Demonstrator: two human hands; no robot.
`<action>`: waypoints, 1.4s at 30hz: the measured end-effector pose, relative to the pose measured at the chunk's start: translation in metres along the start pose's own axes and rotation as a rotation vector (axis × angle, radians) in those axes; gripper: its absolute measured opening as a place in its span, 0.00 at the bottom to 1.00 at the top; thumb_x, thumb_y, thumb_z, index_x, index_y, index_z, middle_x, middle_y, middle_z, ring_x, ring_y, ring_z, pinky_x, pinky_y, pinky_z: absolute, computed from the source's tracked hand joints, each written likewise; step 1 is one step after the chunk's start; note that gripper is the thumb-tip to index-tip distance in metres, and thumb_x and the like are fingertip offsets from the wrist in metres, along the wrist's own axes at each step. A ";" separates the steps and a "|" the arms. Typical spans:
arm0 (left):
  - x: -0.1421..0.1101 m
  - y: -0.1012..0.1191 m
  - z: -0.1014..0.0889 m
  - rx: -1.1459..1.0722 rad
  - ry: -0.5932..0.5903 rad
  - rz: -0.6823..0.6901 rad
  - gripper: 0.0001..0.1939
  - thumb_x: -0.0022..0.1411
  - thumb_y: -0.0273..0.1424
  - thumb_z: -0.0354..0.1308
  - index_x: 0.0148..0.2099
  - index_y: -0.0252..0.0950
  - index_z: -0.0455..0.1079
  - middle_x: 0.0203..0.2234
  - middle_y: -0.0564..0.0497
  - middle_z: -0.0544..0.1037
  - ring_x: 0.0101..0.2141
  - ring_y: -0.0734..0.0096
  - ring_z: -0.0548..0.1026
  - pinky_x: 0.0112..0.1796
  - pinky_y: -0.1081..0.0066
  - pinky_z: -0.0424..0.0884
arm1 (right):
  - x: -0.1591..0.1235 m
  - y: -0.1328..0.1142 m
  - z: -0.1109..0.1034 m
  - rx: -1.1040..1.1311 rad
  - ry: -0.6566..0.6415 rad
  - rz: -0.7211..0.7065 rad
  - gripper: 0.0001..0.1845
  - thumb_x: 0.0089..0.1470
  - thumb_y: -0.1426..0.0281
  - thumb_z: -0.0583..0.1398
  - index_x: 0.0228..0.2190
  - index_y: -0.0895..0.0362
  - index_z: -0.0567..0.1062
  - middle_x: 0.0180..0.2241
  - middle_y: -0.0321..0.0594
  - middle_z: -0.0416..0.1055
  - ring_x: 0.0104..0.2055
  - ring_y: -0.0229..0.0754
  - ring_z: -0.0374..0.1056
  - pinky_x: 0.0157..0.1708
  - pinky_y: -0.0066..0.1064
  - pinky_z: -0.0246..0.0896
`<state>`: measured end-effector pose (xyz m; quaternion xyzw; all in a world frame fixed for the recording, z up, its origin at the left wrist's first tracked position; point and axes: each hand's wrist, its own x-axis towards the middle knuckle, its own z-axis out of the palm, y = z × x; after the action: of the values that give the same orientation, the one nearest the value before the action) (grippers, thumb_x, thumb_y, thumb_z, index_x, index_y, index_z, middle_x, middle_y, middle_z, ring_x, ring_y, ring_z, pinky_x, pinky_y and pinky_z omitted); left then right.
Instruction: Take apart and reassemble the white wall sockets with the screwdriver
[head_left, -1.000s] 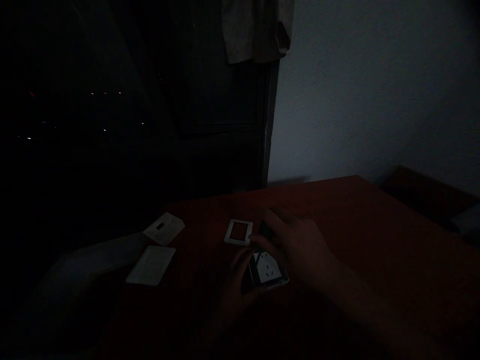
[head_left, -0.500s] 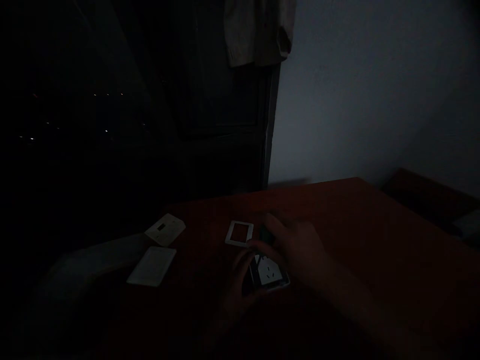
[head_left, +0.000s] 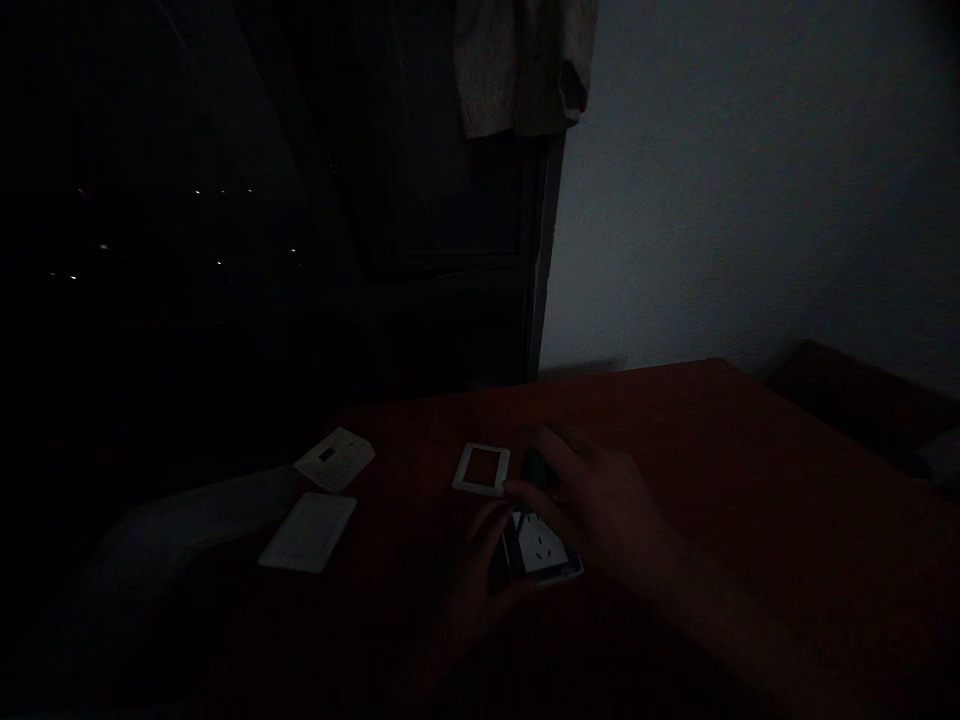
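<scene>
In dim light, a wall socket [head_left: 541, 545] with a white insert and dark surround lies on the table. My left hand [head_left: 480, 575] grips it from the left, thumb at the near edge and fingers at the far edge. Above its far left corner, my right hand [head_left: 600, 495] is closed around the dark green handle of what looks like a screwdriver [head_left: 537, 470]. Its tip, at the socket's corner, is hard to make out. Just beyond my hands a white square frame [head_left: 463, 483] lies flat, its far-right corner near my right fingers.
A white rectangular panel [head_left: 309, 532] and a pale folded paper or card [head_left: 346, 468] lie at the left of the reddish table [head_left: 675, 400]. Behind stand a dark window [head_left: 187, 330], a hanging garment [head_left: 517, 80] and a pale wall [head_left: 712, 200].
The right hand's fingers have shifted slightly on the green handle. The socket and the loose pieces stay in place, while the whole view has moved a little.
</scene>
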<state>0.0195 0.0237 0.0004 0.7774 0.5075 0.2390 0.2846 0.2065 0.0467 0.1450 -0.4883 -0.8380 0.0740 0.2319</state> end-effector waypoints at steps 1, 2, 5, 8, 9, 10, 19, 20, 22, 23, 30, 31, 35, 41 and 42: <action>0.000 0.002 -0.001 0.004 0.001 -0.002 0.39 0.54 0.37 0.64 0.65 0.44 0.53 0.64 0.43 0.56 0.62 0.48 0.55 0.59 0.49 0.57 | 0.000 -0.001 0.001 -0.026 0.003 0.020 0.16 0.61 0.60 0.54 0.47 0.54 0.68 0.41 0.45 0.73 0.33 0.44 0.73 0.29 0.33 0.65; 0.001 0.003 -0.002 0.002 -0.003 -0.003 0.39 0.54 0.38 0.64 0.65 0.44 0.53 0.64 0.43 0.56 0.62 0.48 0.55 0.59 0.49 0.57 | 0.000 -0.002 0.001 -0.023 -0.001 0.024 0.16 0.61 0.60 0.53 0.47 0.54 0.68 0.42 0.45 0.73 0.33 0.44 0.73 0.29 0.33 0.65; 0.001 0.005 -0.002 -0.027 0.007 -0.007 0.39 0.55 0.38 0.64 0.65 0.43 0.53 0.64 0.43 0.55 0.62 0.49 0.56 0.59 0.50 0.58 | -0.003 -0.002 -0.003 0.137 -0.037 -0.035 0.21 0.60 0.67 0.53 0.55 0.53 0.61 0.48 0.46 0.71 0.40 0.45 0.72 0.35 0.33 0.66; 0.001 0.004 0.000 -0.036 0.012 -0.009 0.39 0.55 0.36 0.64 0.65 0.43 0.53 0.64 0.43 0.56 0.62 0.51 0.57 0.59 0.51 0.58 | -0.006 0.002 -0.008 0.302 -0.073 -0.087 0.29 0.57 0.74 0.54 0.59 0.51 0.55 0.50 0.44 0.70 0.45 0.43 0.70 0.40 0.33 0.66; 0.001 0.003 0.001 -0.033 0.010 -0.015 0.39 0.55 0.35 0.64 0.65 0.43 0.53 0.64 0.43 0.56 0.62 0.51 0.57 0.59 0.51 0.58 | -0.006 0.003 -0.009 0.314 -0.076 -0.086 0.28 0.57 0.74 0.54 0.58 0.51 0.56 0.48 0.43 0.71 0.44 0.43 0.71 0.39 0.33 0.65; 0.001 0.002 0.001 -0.028 0.005 -0.020 0.39 0.54 0.35 0.64 0.65 0.43 0.53 0.64 0.43 0.57 0.61 0.51 0.57 0.59 0.51 0.58 | -0.006 0.004 -0.008 0.303 -0.070 -0.076 0.27 0.57 0.74 0.54 0.57 0.51 0.58 0.46 0.42 0.72 0.41 0.42 0.71 0.37 0.32 0.65; 0.001 0.001 0.001 -0.009 -0.001 -0.015 0.40 0.54 0.34 0.65 0.65 0.44 0.52 0.64 0.44 0.55 0.62 0.48 0.55 0.59 0.49 0.57 | -0.003 -0.005 0.007 -0.006 0.092 0.028 0.15 0.58 0.59 0.56 0.43 0.54 0.65 0.35 0.42 0.74 0.30 0.44 0.72 0.24 0.30 0.58; 0.001 0.002 0.001 -0.006 0.000 -0.016 0.40 0.53 0.34 0.65 0.65 0.44 0.52 0.64 0.44 0.56 0.62 0.48 0.55 0.59 0.49 0.57 | -0.002 -0.006 0.008 -0.020 0.100 0.025 0.15 0.58 0.59 0.56 0.43 0.54 0.65 0.35 0.42 0.74 0.30 0.45 0.72 0.24 0.30 0.58; 0.001 0.002 0.002 -0.005 0.005 -0.020 0.40 0.53 0.34 0.65 0.65 0.45 0.52 0.64 0.45 0.56 0.63 0.48 0.54 0.59 0.49 0.56 | -0.002 -0.006 0.009 -0.017 0.101 0.029 0.15 0.58 0.58 0.56 0.42 0.54 0.65 0.35 0.42 0.74 0.30 0.45 0.72 0.24 0.30 0.58; 0.001 0.001 0.002 -0.011 0.008 -0.024 0.40 0.53 0.34 0.65 0.65 0.45 0.52 0.64 0.45 0.56 0.63 0.49 0.54 0.60 0.49 0.55 | -0.002 -0.006 0.009 0.008 0.093 0.031 0.15 0.58 0.58 0.56 0.42 0.54 0.66 0.35 0.42 0.75 0.30 0.44 0.72 0.24 0.30 0.58; 0.000 0.006 -0.004 -0.082 -0.012 -0.036 0.38 0.53 0.35 0.65 0.64 0.45 0.56 0.63 0.45 0.58 0.61 0.51 0.58 0.59 0.52 0.58 | -0.009 0.027 0.003 0.353 0.212 0.196 0.14 0.52 0.61 0.61 0.39 0.54 0.69 0.29 0.36 0.73 0.28 0.39 0.70 0.26 0.28 0.62; 0.000 0.006 -0.007 -0.073 -0.011 -0.050 0.37 0.53 0.36 0.65 0.63 0.45 0.56 0.63 0.45 0.59 0.61 0.51 0.59 0.59 0.52 0.59 | -0.011 0.037 0.004 0.398 0.275 0.265 0.15 0.50 0.59 0.62 0.36 0.55 0.69 0.28 0.36 0.72 0.28 0.39 0.69 0.26 0.28 0.62; 0.004 -0.005 -0.024 0.040 0.068 -0.057 0.25 0.63 0.38 0.55 0.61 0.45 0.60 0.61 0.47 0.62 0.59 0.56 0.62 0.58 0.54 0.60 | -0.023 0.082 0.022 0.770 0.486 0.598 0.18 0.45 0.56 0.66 0.30 0.55 0.68 0.24 0.32 0.69 0.26 0.38 0.67 0.26 0.28 0.63; 0.033 -0.022 -0.042 0.318 0.099 -0.017 0.19 0.62 0.27 0.53 0.56 0.39 0.66 0.57 0.45 0.65 0.57 0.57 0.64 0.57 0.56 0.62 | -0.050 0.112 0.083 1.444 0.100 0.880 0.13 0.50 0.61 0.61 0.35 0.56 0.74 0.32 0.41 0.76 0.31 0.40 0.72 0.31 0.30 0.68; 0.038 -0.022 -0.043 0.352 0.097 0.007 0.19 0.60 0.25 0.54 0.54 0.38 0.66 0.57 0.45 0.66 0.57 0.57 0.64 0.57 0.56 0.62 | -0.053 0.112 0.091 1.455 0.080 0.883 0.13 0.52 0.61 0.59 0.34 0.57 0.75 0.31 0.42 0.76 0.29 0.40 0.72 0.29 0.30 0.68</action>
<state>-0.0095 0.0751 0.0195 0.8044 0.5520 0.1848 0.1186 0.2743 0.0684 0.0090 -0.5018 -0.3057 0.6605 0.4674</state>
